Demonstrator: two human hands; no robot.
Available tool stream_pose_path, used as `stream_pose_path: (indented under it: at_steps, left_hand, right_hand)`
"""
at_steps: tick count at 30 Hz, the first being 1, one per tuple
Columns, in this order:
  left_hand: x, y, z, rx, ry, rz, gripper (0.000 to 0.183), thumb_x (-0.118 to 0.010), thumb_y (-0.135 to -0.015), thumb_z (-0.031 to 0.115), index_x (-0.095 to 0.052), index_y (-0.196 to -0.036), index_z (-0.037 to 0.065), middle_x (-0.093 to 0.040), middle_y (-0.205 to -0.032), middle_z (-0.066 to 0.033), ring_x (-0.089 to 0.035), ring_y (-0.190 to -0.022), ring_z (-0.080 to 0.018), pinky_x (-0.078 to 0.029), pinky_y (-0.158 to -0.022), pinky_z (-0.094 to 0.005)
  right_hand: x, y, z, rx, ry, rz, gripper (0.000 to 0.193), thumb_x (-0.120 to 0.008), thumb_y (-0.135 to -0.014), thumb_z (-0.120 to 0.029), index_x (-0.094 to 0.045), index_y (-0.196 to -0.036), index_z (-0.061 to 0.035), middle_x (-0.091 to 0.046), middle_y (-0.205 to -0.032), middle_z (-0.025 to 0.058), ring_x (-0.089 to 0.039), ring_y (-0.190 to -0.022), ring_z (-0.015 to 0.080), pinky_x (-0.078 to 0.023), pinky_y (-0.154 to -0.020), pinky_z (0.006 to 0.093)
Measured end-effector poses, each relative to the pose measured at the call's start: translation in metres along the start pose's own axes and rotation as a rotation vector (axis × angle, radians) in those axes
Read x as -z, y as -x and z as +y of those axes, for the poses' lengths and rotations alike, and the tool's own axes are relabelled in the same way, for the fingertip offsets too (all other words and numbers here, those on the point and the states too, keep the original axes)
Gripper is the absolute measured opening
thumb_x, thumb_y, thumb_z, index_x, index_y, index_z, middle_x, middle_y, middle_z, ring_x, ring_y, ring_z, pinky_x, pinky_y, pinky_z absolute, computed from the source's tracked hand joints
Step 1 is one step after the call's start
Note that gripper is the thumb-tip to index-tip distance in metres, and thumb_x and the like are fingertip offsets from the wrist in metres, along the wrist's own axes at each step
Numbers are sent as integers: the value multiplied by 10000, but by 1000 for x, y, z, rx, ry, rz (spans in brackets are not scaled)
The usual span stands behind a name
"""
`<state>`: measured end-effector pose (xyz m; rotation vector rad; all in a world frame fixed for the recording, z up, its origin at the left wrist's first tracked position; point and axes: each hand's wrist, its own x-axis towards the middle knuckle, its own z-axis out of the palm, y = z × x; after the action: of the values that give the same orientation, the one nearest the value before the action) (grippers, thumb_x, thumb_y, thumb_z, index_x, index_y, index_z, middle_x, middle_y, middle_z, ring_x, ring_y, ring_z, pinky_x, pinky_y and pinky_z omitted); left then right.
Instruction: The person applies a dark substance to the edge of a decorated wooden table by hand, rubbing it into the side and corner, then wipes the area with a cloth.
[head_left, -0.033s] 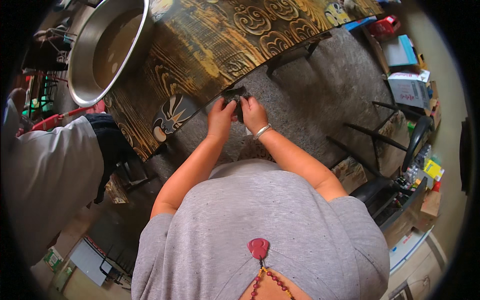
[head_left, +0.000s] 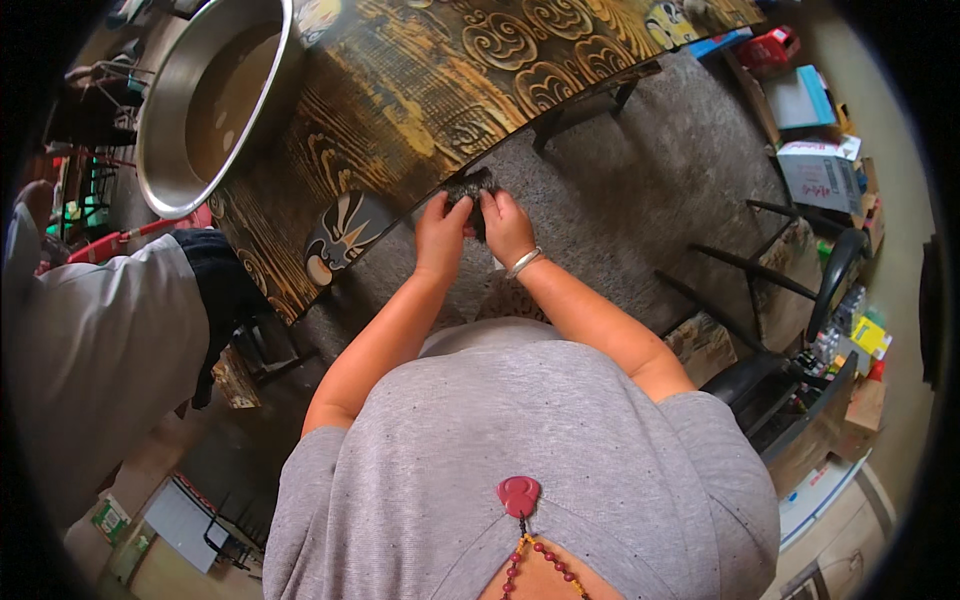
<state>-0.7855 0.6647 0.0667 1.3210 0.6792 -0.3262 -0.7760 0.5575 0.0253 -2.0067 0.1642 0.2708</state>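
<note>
Just off the table's near edge, a small dark piece with a rough, shaggy surface (head_left: 468,187) is held between both hands. I cannot make out its kind. My left hand (head_left: 440,238) pinches it from the left, thumb and fingers pressed together. From the other side my right hand (head_left: 508,230), with a silver bangle at the wrist, grips the same piece. My fingers cover part of it.
A large metal basin (head_left: 152,165) of murky brown liquid stands on the carved wooden table (head_left: 390,110). At left is another person in a grey top (head_left: 110,320). Dark chairs (head_left: 840,280) stand to the right, with cardboard boxes (head_left: 820,180) along the wall.
The dark piece has shifted slightly between my fingers. Both hands stay in nearly the same place.
</note>
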Motion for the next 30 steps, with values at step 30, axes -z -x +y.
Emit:
stream_pose_path:
  at_steps: [30]
  left_hand:
    - [-36,-48,-24,213,605,151,104,-524,-830,157,-574,-816,66,-592,-762,-38,-572,-733,-161,-450,-660,-287]
  right_hand:
    - [37,-47,-1,389,299,42,259,-602,-682,-251,-467,-805,-68,-563,-710,158,-552,-641,360,-449,-557,447]
